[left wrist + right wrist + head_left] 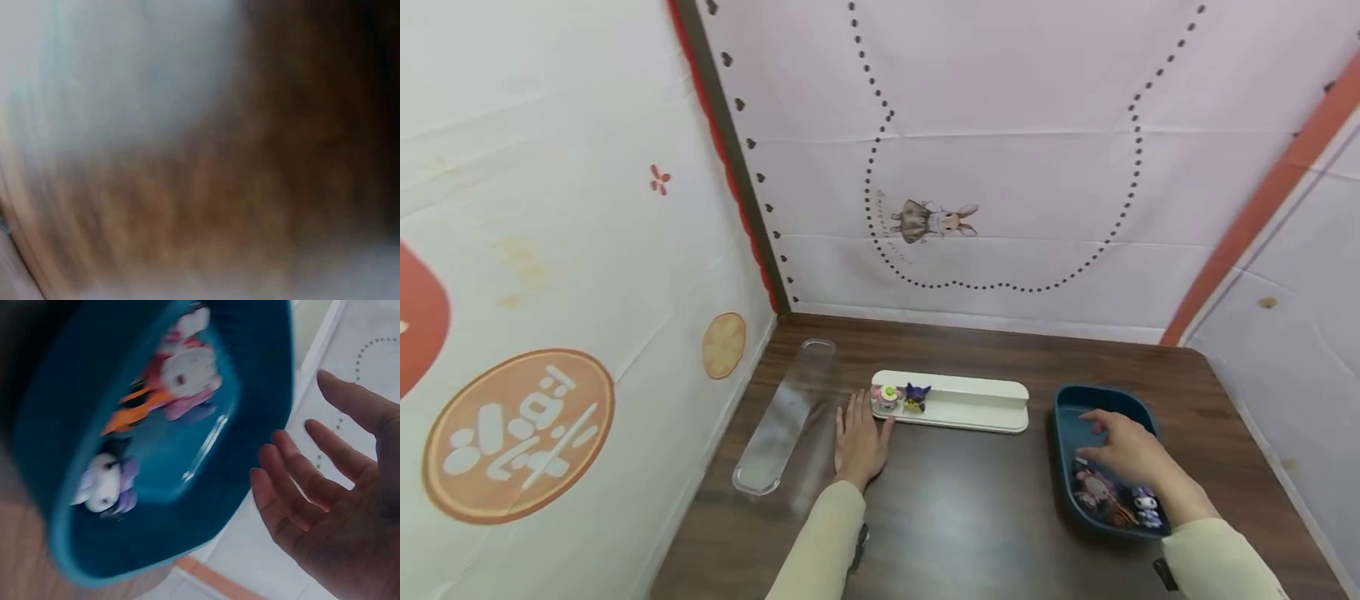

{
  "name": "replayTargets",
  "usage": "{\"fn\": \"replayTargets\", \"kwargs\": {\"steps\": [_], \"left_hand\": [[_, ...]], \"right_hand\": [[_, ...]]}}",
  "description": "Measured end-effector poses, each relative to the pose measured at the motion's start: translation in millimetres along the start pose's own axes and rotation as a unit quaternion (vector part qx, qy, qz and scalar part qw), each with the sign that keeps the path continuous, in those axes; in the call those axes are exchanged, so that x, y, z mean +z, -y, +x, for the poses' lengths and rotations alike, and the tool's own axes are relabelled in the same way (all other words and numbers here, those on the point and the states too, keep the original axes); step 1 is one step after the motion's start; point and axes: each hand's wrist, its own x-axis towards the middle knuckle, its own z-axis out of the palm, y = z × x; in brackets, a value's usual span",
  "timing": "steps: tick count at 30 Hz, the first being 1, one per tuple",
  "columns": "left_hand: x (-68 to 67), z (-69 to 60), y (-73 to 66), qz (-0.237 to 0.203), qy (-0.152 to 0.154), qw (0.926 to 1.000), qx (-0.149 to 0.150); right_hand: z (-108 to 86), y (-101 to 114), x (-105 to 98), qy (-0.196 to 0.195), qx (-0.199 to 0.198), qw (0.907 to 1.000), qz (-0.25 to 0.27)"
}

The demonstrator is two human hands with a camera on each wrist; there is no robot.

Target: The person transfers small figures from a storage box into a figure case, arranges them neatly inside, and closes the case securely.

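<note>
My right hand [1126, 450] spread above bin [1097, 397], left hand [859, 446] flat; near figurines [1147, 507] probably light, stiff, slick: pinch bodies

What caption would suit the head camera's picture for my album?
Left hand beside a white tray with two figurines, right hand over a blue bin of more.

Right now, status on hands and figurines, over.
Left hand palm-down beside long white tray; right hand open over rounded blue bin. Small pink figurine and navy-and-yellow figurine on tray; more figurines in bin. No obstruction visible.
</note>
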Motion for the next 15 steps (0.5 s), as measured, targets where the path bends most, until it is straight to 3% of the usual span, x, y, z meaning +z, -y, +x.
{"fn": "replayTargets", "kwargs": {"steps": [3,7,11,15], "left_hand": [[-3.6,7.1,4.0,-0.013,0.002,0.9999,0.009],[-10.8,5.3,14.6,-0.028,0.015,0.9995,0.006],[-3.0,5.8,6.7,-0.049,0.036,0.9980,0.020],[-1.3,7.8,3.1,-0.040,0.036,0.9984,0.015]], "right_hand": [[-3.0,-6.8,4.7,0.013,0.017,0.9998,0.004],[-6.8,-7.1,19.3,0.039,0.035,0.9984,0.019],[-20.2,-14.9,24.0,0.047,0.068,0.9964,0.018],[-14.2,-15.9,26.3,0.044,0.084,0.9955,0.006]]}}
